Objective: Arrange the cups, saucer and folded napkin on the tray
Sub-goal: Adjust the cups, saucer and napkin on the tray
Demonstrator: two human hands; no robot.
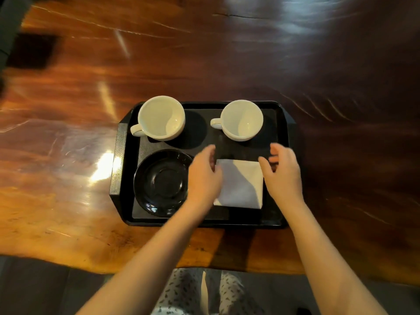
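A black tray [121, 155] lies on the wooden table. Two white cups stand at its far side: a larger cup [160, 118] at the left and a smaller cup [241, 120] at the right, both with handles pointing left. A black saucer [162, 183] sits at the near left. A folded white napkin [241, 185] lies flat at the near right. My left hand [204, 176] hovers over the napkin's left edge, fingers apart. My right hand [283, 172] hovers over its right edge, fingers apart. Neither hand grips anything.
The glossy reddish wooden table [204, 53] extends far beyond the tray on all sides. Its near edge runs just below the tray, with my patterned trousers [204, 292] visible under it. A dark square patch [31, 51] lies at the far left.
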